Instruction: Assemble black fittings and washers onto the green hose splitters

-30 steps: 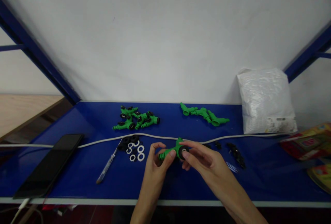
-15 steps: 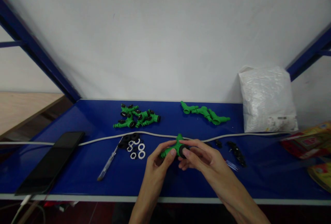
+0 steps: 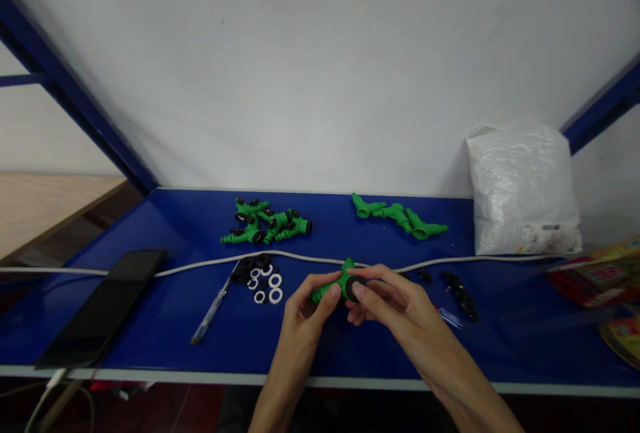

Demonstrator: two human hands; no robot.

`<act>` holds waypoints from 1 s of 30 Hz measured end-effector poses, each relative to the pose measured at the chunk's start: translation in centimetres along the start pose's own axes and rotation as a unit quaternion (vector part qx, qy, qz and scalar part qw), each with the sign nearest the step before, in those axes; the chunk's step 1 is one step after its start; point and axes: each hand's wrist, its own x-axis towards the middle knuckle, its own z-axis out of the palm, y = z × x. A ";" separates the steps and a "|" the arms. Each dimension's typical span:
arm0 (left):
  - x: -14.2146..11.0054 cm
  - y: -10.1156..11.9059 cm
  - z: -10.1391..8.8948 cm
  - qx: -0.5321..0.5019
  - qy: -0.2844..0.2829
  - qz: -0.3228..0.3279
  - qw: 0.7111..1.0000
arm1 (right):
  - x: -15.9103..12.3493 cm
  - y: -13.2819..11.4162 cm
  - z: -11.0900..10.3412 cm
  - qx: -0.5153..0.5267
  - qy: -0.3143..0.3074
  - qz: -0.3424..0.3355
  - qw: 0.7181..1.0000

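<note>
A green Y-shaped hose connector [image 3: 346, 274] is held between both hands above the front middle of the blue table. My left hand [image 3: 306, 313] is closed round one green branch, thumb on the body. My right hand [image 3: 400, 303] pinches the black collar [image 3: 354, 289] at the connector's near right end, partly hiding it. To the left lie several white washers [image 3: 275, 280] and black rings [image 3: 262, 261]. A clear-handled screwdriver [image 3: 210, 316] rests beside them. Several small black parts [image 3: 460, 296] lie right of my hands.
Several green connectors with black fittings [image 3: 250, 229] lie at back left; plain green ones [image 3: 395, 215] lie at back right. A white cable [image 3: 200, 265] crosses the table. A black tablet or phone [image 3: 107, 306] sits left, a white plastic package [image 3: 525, 193] and red-yellow packets [image 3: 595, 276] right.
The view has shifted slightly. My right fingers have shifted a little on the black collar, while both hands keep hold of the connector.
</note>
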 end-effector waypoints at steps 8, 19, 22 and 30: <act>-0.1 0.2 0.0 -0.027 -0.002 -0.016 1.000 | 0.1 0.7 -0.1 -0.010 0.002 -0.012 1.000; -0.4 0.1 -0.2 -0.037 -0.007 -0.021 0.999 | -0.2 -0.5 0.1 -0.018 -0.008 0.013 1.000; -0.4 0.1 -0.3 -0.045 -0.011 -0.027 0.999 | -0.2 -0.6 0.1 -0.022 -0.006 0.014 1.000; -0.4 0.3 -0.2 -0.050 -0.011 -0.030 0.998 | -0.2 -0.4 -0.1 -0.032 -0.006 0.010 0.999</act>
